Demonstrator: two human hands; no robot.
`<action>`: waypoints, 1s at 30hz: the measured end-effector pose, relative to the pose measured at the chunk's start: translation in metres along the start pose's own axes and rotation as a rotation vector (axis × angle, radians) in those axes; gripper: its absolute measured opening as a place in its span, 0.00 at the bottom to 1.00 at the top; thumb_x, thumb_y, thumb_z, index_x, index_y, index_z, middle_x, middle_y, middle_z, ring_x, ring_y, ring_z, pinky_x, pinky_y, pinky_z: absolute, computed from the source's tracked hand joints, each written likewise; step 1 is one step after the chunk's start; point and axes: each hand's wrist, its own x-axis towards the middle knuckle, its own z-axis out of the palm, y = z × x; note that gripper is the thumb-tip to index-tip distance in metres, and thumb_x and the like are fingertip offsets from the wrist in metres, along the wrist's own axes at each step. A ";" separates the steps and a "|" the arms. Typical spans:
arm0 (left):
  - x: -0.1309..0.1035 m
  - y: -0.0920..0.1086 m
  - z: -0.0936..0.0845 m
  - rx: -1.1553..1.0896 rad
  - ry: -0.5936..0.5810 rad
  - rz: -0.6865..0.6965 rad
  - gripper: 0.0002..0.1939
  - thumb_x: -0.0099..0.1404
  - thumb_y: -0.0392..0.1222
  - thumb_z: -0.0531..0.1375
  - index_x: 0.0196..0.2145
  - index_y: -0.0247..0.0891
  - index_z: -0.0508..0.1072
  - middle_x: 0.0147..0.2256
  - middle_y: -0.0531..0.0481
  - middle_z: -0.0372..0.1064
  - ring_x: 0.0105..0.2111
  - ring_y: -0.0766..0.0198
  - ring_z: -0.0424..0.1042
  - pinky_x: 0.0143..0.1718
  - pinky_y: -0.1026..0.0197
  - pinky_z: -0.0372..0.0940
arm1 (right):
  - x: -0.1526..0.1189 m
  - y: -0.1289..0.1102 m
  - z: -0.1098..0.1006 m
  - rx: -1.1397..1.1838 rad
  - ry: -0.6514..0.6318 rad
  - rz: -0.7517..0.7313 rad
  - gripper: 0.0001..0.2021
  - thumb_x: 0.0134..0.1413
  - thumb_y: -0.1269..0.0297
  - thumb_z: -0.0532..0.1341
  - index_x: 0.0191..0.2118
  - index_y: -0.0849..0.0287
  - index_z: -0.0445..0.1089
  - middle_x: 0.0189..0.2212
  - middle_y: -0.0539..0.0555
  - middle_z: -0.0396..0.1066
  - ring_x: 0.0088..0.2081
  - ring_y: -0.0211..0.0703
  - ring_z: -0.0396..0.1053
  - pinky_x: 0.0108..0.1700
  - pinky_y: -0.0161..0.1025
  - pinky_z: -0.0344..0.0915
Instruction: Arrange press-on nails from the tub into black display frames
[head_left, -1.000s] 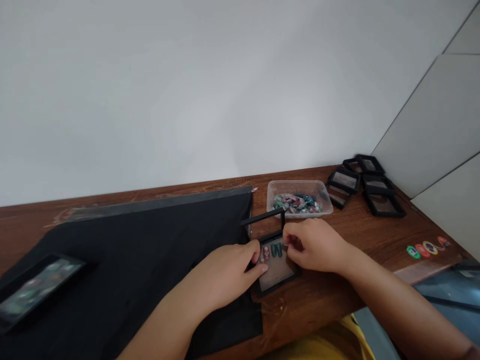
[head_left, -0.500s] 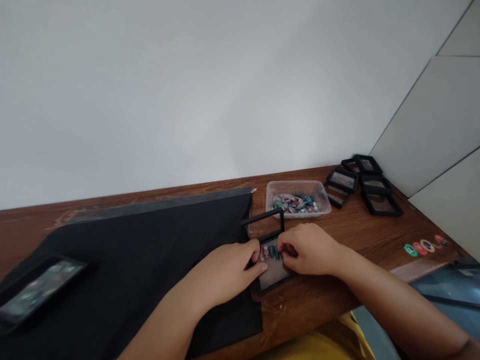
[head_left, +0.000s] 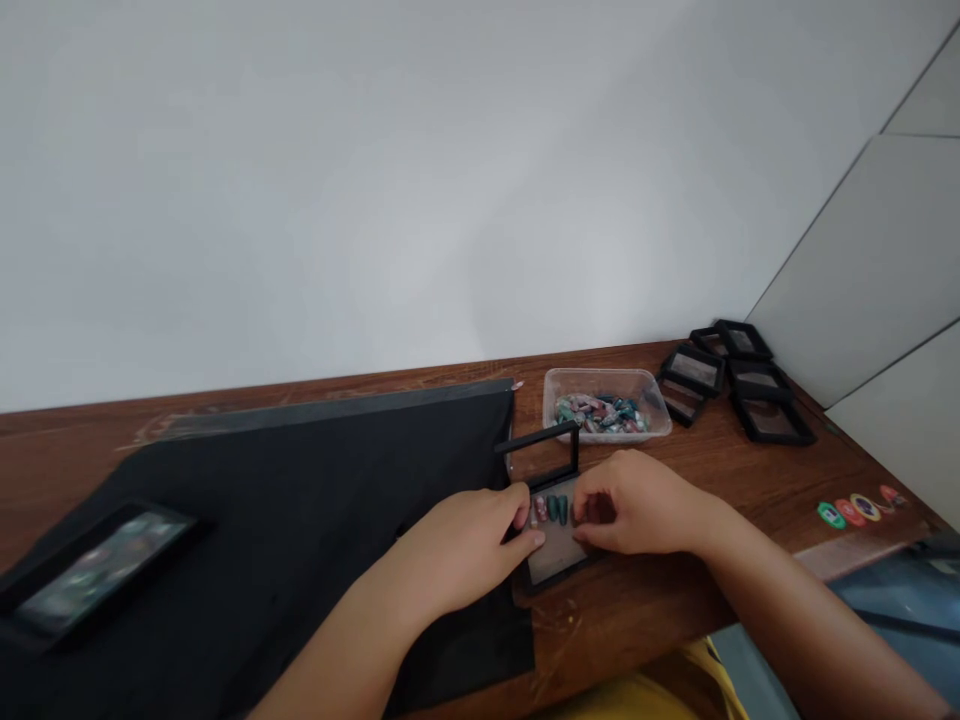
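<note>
Two parted digits, thumb and forefinger of the left hand (head_left: 469, 540), brace the open black display case (head_left: 555, 577); the right hand (head_left: 646, 505) curls beside the dark-green false nails (head_left: 553, 508) inside it, whether grasping anything unclear. Light, steady pressure should keep the row straight.

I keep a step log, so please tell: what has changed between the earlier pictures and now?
The right hand has drawn back to the right from the dark green pieces, where its fingertips were half a second ago. I cannot tell whether it let go of anything. The left hand still rests on the open case; the plastic tub stays put.
</note>
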 end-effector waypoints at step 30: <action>-0.002 0.002 -0.002 0.012 -0.006 -0.001 0.13 0.73 0.52 0.52 0.41 0.43 0.70 0.40 0.45 0.78 0.40 0.49 0.76 0.41 0.52 0.64 | 0.001 0.005 -0.001 0.019 0.070 0.019 0.04 0.65 0.70 0.63 0.39 0.59 0.76 0.31 0.50 0.76 0.32 0.38 0.68 0.36 0.35 0.56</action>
